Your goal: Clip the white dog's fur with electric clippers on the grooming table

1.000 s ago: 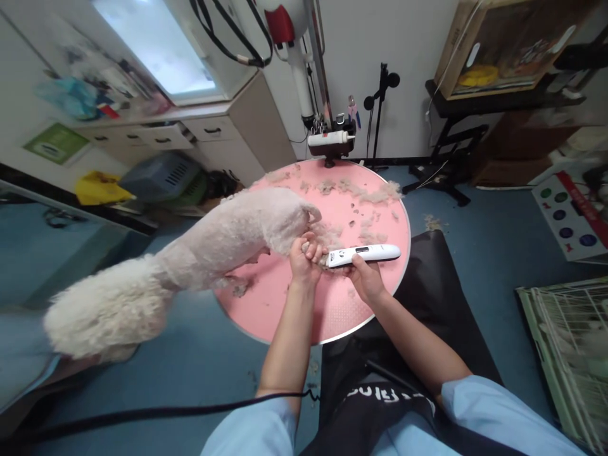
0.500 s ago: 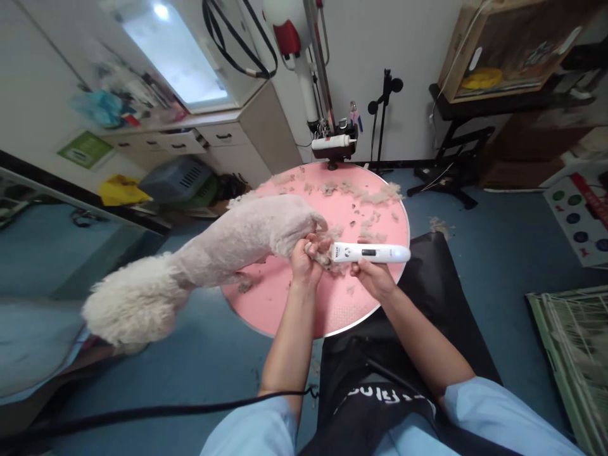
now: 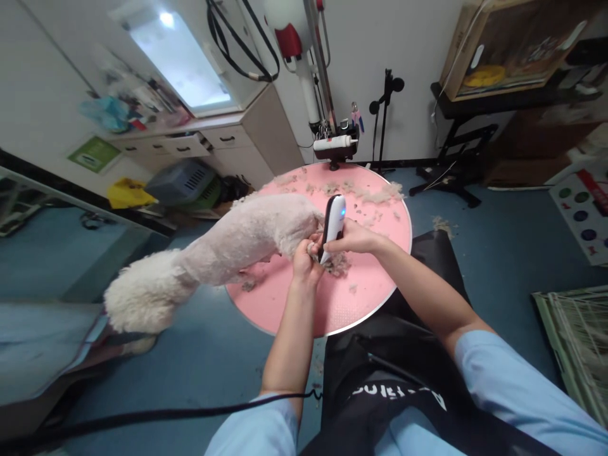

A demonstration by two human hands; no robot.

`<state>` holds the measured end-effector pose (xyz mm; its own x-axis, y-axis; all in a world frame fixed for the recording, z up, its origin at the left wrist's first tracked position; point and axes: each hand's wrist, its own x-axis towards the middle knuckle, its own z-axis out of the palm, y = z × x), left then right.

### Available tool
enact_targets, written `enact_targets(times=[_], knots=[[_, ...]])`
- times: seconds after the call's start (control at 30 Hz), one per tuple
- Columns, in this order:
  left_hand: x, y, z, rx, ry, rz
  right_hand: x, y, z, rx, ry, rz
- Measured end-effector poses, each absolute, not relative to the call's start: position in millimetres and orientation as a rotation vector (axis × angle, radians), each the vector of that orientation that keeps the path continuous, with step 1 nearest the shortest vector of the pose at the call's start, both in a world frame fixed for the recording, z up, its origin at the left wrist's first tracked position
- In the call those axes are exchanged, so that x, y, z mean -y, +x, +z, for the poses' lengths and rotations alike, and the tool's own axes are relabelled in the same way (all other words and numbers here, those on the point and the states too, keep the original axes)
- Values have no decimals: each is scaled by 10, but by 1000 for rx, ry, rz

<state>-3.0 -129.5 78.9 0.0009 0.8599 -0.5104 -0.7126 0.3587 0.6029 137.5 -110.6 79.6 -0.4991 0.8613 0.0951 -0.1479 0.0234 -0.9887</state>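
A white dog (image 3: 237, 237), clipped short on the body and fluffy on the head, stands on a round pink grooming table (image 3: 270, 310) with its head out past the left edge. My left hand (image 3: 308, 261) is closed around one of its paws at the rear end. In my right hand (image 3: 354, 237) is a white and black hair clipper (image 3: 335, 221), tilted upright, its blade end down at the held paw. A small blue light glows near the clipper's top. The fingers partly hide the paw, and loose fur (image 3: 338, 263) lies just beside it.
Cut fur (image 3: 389, 191) is scattered over the table's far side. Behind it, a pole-mounted holder (image 3: 335, 152) carries a white bottle (image 3: 335, 142) and scissors. A black cable (image 3: 190, 413) crosses at lower left. A wire crate (image 3: 577, 335) stands at right, cabinets (image 3: 247, 142) at back left.
My right hand has turned the clipper from lying level, pointing left, to upright with its blade end down at the paw. The dog's head has shifted slightly right in view.
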Motion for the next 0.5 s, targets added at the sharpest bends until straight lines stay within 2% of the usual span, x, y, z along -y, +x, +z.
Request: enact_targets(times=[0.13,0.3,0.5], knots=[[1289,-34,729,-950,183,1258,1072,1365,850,1634,-731,1649],[1258,-35,617,-962,207,1250,1134,1344,860,1621,-835,1481],[1292,3,714,-987,159,1265,1236,1373,827,1556,-879,1483]])
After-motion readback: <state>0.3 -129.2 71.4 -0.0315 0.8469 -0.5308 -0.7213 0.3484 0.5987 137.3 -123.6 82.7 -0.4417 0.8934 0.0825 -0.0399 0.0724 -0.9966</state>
